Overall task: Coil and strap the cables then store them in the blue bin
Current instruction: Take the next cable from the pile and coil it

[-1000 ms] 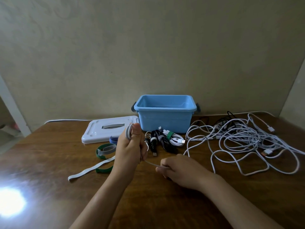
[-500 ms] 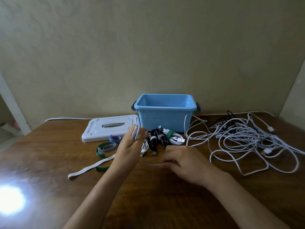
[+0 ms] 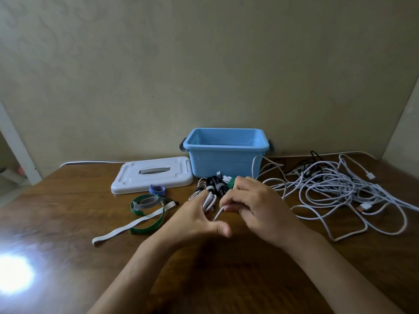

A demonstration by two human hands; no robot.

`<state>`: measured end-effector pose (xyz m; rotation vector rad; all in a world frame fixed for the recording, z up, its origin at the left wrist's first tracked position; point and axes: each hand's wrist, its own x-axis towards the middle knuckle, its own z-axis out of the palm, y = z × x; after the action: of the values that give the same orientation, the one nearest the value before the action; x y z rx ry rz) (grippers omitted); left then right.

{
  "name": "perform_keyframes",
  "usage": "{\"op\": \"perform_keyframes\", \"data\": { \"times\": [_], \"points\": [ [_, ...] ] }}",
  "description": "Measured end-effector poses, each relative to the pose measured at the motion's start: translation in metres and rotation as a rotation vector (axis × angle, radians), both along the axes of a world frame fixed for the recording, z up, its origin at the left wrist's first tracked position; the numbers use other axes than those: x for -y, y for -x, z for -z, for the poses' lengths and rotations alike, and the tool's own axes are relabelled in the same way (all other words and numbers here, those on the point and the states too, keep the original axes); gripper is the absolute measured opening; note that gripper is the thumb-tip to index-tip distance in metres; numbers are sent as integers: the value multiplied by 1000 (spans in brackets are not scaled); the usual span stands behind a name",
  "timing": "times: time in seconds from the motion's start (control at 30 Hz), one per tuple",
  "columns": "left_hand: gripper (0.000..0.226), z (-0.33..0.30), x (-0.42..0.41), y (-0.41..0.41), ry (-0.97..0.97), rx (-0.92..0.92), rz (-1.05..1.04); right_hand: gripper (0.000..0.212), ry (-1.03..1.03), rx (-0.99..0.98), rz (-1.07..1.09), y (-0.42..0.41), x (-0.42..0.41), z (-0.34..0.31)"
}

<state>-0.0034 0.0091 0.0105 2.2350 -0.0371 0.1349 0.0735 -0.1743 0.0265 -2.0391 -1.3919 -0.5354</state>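
Observation:
My left hand (image 3: 197,219) stretches its fingers forward with the thumb spread. A small coil of white cable (image 3: 209,200) is looped around those fingers. My right hand (image 3: 256,207) pinches the same cable's free run just right of the coil. That run leads into a loose tangle of white cables (image 3: 328,189) on the right. Several strapped cable bundles (image 3: 214,184) lie in front of the blue bin (image 3: 226,155), partly hidden by my hands. The bin stands open at the back, and its floor is out of sight.
The bin's white lid (image 3: 154,175) lies flat to its left. Green and white straps (image 3: 147,205), a long white strap (image 3: 118,233) and a small blue strap roll (image 3: 157,189) lie left of my hands. A bright glare spot (image 3: 13,273) sits at the table's near left.
My left hand has tipped forward and down, and its thumb has come off the coil. My right hand moved up and left, bringing the cable run to the coil.

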Motion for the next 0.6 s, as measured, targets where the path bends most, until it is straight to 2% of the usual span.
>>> {"op": "perform_keyframes", "data": {
  "times": [0.07,0.17,0.23,0.37,0.47,0.6],
  "points": [
    [86,0,4,-1,-111,-35,-9,19,-28,40,24,3,0,1],
    [31,2,9,-2,-225,34,-33,34,-81,85,105,5,3,-1],
    [33,0,12,-1,-162,29,-34,39,-105,109,187,4,6,-2],
    [39,-3,19,0,-81,61,-41,28,-88,123,232,-2,7,-3],
    [35,-4,13,-2,-17,89,-123,41,-50,81,226,-10,11,-3],
    [34,-8,13,1,64,99,-135,42,-105,1,293,-13,15,-2]
  ]
}}
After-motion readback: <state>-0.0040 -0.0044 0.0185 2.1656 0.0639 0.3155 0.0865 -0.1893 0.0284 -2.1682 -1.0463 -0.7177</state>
